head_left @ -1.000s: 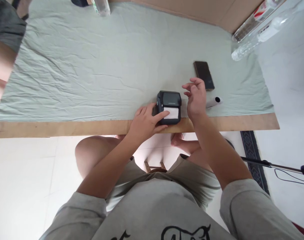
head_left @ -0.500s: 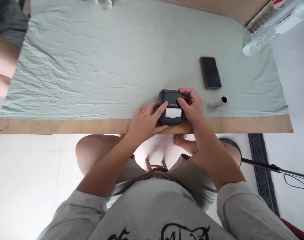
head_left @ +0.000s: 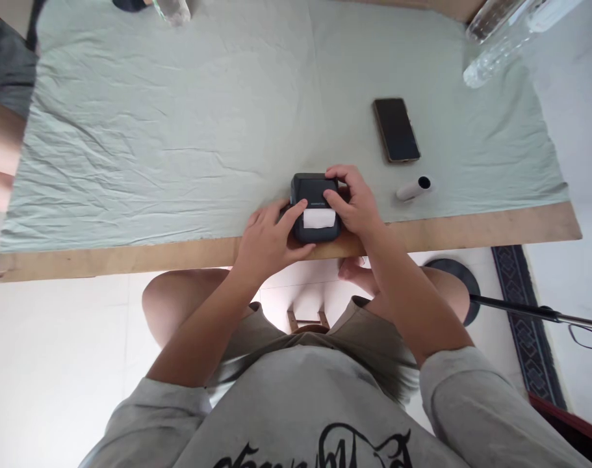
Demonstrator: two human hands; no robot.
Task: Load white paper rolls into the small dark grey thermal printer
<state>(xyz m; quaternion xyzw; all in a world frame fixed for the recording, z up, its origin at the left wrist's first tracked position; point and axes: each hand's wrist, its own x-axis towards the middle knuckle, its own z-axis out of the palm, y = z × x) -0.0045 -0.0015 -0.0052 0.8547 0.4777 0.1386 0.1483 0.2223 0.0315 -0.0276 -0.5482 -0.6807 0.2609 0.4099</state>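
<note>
A small dark portable label printer [head_left: 316, 189] rests on the table close to its front edge, with a strip of white paper [head_left: 319, 218] showing at its front. My left hand [head_left: 269, 237] grips its left side, the index finger on the top and the thumb by the front lower edge. On the other side, my right hand [head_left: 355, 203] holds the right side, thumb on the lid and fingers around the back corner. The lid looks shut. To the right of that hand lies a white paper roll [head_left: 411, 190] with a dark hollow end.
Behind the roll lies a dark smartphone [head_left: 397, 130]. Clear plastic bottles [head_left: 488, 64] lie at the far right, and a clear container [head_left: 173, 10] stands at the far left. A green cloth [head_left: 203, 117] covers the table up to its wooden edge [head_left: 130, 258]. Another person's leg [head_left: 0, 153] shows at left.
The camera view has turned slightly, so the table appears shifted and tilted. Both hands keep about the same hold on the printer.
</note>
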